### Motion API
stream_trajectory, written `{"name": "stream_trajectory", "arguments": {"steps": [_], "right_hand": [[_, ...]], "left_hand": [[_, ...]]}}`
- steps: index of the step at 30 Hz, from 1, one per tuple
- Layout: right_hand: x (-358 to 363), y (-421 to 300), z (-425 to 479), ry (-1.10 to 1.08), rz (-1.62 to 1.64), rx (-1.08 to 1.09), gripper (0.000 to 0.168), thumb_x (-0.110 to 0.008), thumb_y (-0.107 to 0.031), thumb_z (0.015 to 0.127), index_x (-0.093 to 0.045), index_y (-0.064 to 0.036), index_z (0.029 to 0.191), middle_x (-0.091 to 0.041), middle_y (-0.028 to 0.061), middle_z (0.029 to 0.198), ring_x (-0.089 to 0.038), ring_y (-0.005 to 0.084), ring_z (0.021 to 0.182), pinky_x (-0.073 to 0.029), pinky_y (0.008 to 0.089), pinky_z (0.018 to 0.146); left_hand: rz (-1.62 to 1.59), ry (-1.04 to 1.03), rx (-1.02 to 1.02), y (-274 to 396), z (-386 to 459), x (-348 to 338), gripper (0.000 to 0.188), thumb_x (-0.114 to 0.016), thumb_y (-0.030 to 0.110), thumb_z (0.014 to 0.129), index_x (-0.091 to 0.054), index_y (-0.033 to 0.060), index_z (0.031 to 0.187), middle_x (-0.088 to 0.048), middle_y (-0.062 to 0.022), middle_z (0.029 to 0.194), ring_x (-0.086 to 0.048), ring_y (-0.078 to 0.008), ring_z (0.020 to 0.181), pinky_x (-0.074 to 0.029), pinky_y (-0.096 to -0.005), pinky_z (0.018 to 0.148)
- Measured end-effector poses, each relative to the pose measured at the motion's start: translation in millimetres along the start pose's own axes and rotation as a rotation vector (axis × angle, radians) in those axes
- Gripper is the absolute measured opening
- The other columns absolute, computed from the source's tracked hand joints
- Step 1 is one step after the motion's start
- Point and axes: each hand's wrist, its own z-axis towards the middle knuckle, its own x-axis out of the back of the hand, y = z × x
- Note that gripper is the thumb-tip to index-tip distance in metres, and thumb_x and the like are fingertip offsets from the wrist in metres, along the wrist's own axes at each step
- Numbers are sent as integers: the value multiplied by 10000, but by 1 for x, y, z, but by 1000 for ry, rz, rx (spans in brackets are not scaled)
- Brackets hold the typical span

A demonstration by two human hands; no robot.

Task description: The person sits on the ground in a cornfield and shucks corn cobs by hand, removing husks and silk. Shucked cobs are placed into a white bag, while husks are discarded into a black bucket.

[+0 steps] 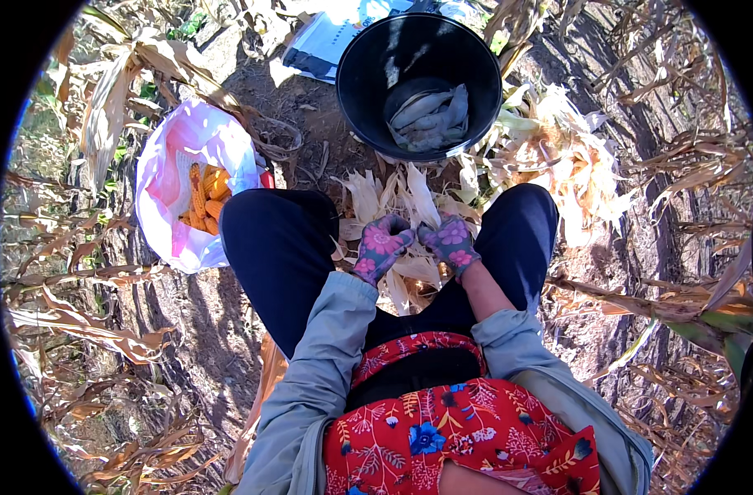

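Between my knees, both hands wear grey gloves with pink flowers. My right hand (pixel 449 244) is closed on a pale, dry corn husk (pixel 420 198) that sticks up past its fingers; whether an ear is inside cannot be seen. Close beside it, my left hand (pixel 382 247) is curled, its fingertips near the right hand's; what it may grip is hidden. Loose husks (pixel 416 269) lie on the ground under and around both hands. Ahead, a black bucket (pixel 362 117) contains several ears still in their husks (pixel 435 117).
Left of my left knee stands a white-pink woven sack (pixel 218 139), its mouth wide, with several bare orange corn cobs (pixel 206 192) inside. A husk heap (pixel 568 154) lies beyond my right knee. Behind the bucket is a printed bag (pixel 317 46). Dry corn stalks (pixel 655 306) flank both sides.
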Motion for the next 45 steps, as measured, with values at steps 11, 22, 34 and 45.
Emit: {"name": "stream_trajectory", "arguments": {"steps": [11, 22, 34, 45], "right_hand": [[-8, 54, 17, 334, 259, -223, 333, -595, -253, 692, -601, 13, 891, -627, 108, 694, -598, 203, 589, -473, 299, 575], [-7, 63, 21, 511, 476, -319, 160, -633, -126, 717, -529, -5, 718, -507, 26, 546, -439, 103, 383, -365, 234, 356], [-6, 40, 10, 156, 687, -312, 185, -644, -163, 712, -569, 3, 682, -516, 40, 512, -455, 108, 368, -367, 233, 347], [5, -6, 0, -133, 712, -311, 251, -708, -217, 689, -597, -36, 822, -540, 4, 575, -453, 77, 395, -347, 199, 357]], "left_hand": [[-302, 384, -4, 6, 0, 13, 133, -563, 86, 776, -547, -10, 867, -569, -58, 687, -543, -117, 559, -456, -219, 489], [-602, 838, -149, -2, 5, 30, 83, -581, 68, 775, -547, 38, 844, -547, -24, 643, -493, -91, 488, -399, -211, 433], [-541, 310, 45, 10, 1, 16, 198, -600, 106, 787, -534, -9, 933, -586, -74, 731, -576, -134, 591, -502, -240, 563], [-347, 37, 55, 8, -3, 9, 183, -575, 112, 809, -545, -20, 933, -586, -58, 756, -561, -121, 628, -479, -229, 584]]}}
